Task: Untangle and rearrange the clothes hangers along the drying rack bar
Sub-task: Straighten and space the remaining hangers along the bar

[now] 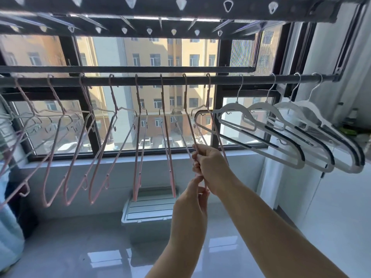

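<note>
Currently: right hand (209, 164) curled round the lower wires of a pink hanger (185, 101). Left hand (192, 195) sits just below it, pinching a pink wire end, seemingly the same hanger's bottom. The hanger's hook sits on the rack bar (220, 79), above and slightly left of both hands. Its long axis runs steeply, hook up, lower end in my grip. The right hand is nearer the bar. I judge the next move a sideways slide; 4 white hangers (236, 106) crowd the right.
</note>
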Demonstrator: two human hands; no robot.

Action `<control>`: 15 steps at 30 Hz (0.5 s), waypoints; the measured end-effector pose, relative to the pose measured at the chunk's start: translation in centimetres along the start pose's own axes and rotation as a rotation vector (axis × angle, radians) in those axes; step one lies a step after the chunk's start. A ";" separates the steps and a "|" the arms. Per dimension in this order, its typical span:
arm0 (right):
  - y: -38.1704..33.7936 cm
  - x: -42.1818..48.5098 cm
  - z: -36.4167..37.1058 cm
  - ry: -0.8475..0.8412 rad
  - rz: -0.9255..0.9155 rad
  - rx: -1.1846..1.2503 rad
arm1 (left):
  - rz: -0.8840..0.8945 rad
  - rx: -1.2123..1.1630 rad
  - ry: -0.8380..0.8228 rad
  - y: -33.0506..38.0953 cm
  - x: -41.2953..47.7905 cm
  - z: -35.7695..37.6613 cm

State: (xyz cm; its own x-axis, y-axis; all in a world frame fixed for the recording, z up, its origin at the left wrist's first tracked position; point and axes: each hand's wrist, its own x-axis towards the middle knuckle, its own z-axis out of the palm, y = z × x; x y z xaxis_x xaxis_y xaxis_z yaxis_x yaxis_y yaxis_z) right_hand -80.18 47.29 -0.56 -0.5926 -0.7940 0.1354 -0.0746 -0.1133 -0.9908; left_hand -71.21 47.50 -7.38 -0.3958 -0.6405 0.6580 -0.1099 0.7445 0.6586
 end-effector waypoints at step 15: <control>-4.0 -3.2 -4.9 0.273 -0.347 -0.659 | -0.055 -0.039 -0.040 1.5 -0.6 0.1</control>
State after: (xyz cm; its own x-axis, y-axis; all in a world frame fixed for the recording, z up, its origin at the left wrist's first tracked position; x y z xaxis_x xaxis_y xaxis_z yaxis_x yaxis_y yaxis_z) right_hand -81.87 53.22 2.94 -0.6180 -0.5940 0.5149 -0.7000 0.1176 -0.7044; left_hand -71.25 49.00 -6.81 -0.4264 -0.6717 0.6059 -0.0973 0.6999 0.7075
